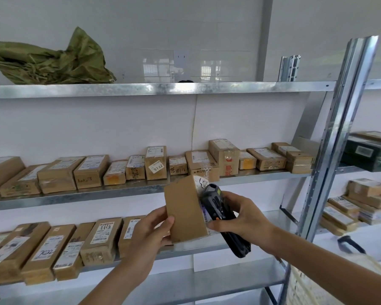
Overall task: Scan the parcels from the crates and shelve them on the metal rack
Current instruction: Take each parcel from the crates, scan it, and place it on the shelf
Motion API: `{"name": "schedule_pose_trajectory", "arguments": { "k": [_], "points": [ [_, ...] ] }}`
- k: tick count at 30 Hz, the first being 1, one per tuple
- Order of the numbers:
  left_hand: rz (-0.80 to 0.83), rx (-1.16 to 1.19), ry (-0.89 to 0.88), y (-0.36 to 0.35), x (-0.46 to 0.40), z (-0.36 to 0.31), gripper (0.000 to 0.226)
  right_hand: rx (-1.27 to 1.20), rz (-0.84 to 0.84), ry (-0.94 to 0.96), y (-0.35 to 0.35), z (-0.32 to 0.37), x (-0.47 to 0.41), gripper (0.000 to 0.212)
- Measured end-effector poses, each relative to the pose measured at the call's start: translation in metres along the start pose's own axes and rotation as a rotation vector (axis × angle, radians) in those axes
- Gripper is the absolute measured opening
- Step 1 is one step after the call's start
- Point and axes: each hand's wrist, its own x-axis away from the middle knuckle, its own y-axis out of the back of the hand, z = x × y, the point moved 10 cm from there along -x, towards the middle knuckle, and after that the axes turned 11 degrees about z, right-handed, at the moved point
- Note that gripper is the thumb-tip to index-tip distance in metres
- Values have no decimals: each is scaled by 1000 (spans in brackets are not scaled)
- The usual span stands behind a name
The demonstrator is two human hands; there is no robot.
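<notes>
Cardboard parcel [186,211] upright, pinched in my left hand [149,233]; right hand [240,219] grips scanner [223,219] against its right face.

The metal rack [207,88] carries a crumpled green sack [51,62] top left, with rows of taped cardboard parcels [156,162] lining the two shelves below.

- A crumpled olive-green sack [51,60] lies at the far left on the topmost shelf.
- A short piece of metal upright [289,68] stands at the right of that same shelf, against the wall.
- A white tiled wall [207,29] rises behind, glossy with window reflections.
- A small sheet with the digits 1 and 2 [181,56] is fixed to the tiles.
</notes>
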Motion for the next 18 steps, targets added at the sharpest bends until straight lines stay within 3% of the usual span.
{"name": "schedule_pose_trajectory", "arguments": {
  "k": [3, 6, 9, 13, 15, 18],
  "points": [
    [-114, -76, 4, 4, -1, -2, 29, -20, -2, -1, 6, -4, 0, 51],
    [-101, -83, 46, -4, -7, 2, 33, -44, 24, 3, 8, -7, 1, 52],
    [15, -62, 97, -19, -10, 4, 67, -44, 42, 13, 11, -9, 3, 53],
    [-18, -84, 105, -24, -10, -4, 98, -31, 61, 25, 13, -9, 4, 57],
    [-33, -104, 116, -24, -12, -3, 96, -15, 68, 40, 14, -7, 4, 58],
    [-31, -150, 133, -24, -14, -1, 61, 29, 64, 53, 16, -5, 1, 57]
  ]
}}
